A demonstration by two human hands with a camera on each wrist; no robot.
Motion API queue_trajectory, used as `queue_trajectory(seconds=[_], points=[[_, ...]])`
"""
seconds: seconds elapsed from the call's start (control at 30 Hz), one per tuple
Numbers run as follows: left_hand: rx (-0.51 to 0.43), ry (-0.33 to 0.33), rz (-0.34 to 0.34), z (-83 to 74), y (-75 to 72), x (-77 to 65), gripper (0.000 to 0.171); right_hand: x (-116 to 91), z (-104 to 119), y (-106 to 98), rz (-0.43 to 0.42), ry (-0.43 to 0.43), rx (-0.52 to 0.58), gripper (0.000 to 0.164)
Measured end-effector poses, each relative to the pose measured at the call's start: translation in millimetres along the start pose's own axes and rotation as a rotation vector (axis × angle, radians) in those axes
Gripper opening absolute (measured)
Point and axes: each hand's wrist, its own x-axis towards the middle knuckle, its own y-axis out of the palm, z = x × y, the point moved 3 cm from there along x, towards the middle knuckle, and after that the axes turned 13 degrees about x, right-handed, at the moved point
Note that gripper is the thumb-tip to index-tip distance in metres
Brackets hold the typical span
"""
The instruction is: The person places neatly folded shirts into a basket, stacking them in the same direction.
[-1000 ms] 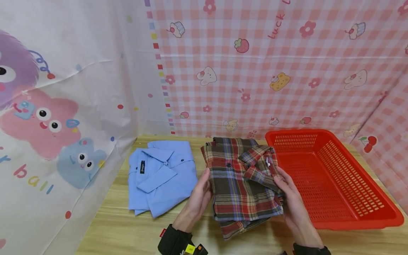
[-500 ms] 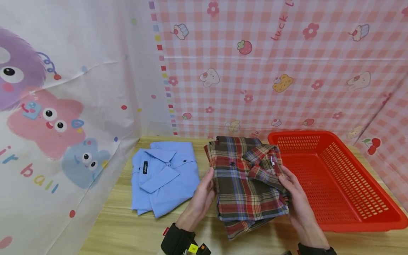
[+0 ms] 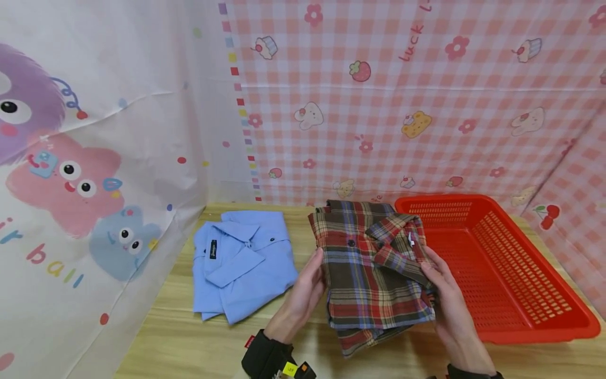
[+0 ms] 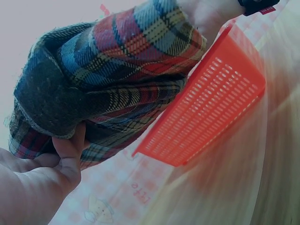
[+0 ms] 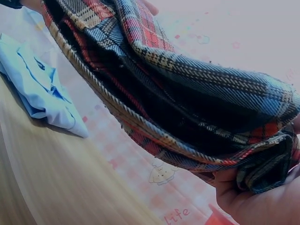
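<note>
A folded plaid shirt [image 3: 374, 273] in brown, red, cream and blue is held up between both hands, its collar toward the upper right. My left hand [image 3: 306, 288] grips its left edge; the left wrist view shows curled fingers [image 4: 70, 154] tucked under the cloth. At the opposite edge my right hand [image 3: 447, 295] holds the shirt, thumb on top. In the right wrist view the folded layers of the plaid shirt [image 5: 187, 117] gape at the near end, above the table. A folded light blue shirt [image 3: 243, 263] lies to the left on the table.
A red perforated plastic basket [image 3: 535, 334] stands on the right, partly behind the plaid shirt and right hand. The wooden table [image 3: 165, 326] meets a pink checked cloth [image 3: 379, 105] at the back and a white cartoon-printed cloth [image 3: 142, 131] on the left.
Both hands have shifted slightly to the right with the plaid shirt, nearer the basket. The blue shirt and basket stay in place while the head view sways a little.
</note>
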Motion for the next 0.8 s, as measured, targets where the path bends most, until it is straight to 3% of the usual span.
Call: queue_trajectory(seconds=[0.43,0.8], points=[[0.009,-0.012,0.018,-0.8,10.4,6.9,0.071,-4,7,-11,-0.002,-0.02,0.009,0.034],[0.016,-0.005,0.041,0.2,18.0,12.5,0.066,-6,13,-18,0.012,-0.032,0.08,0.037]])
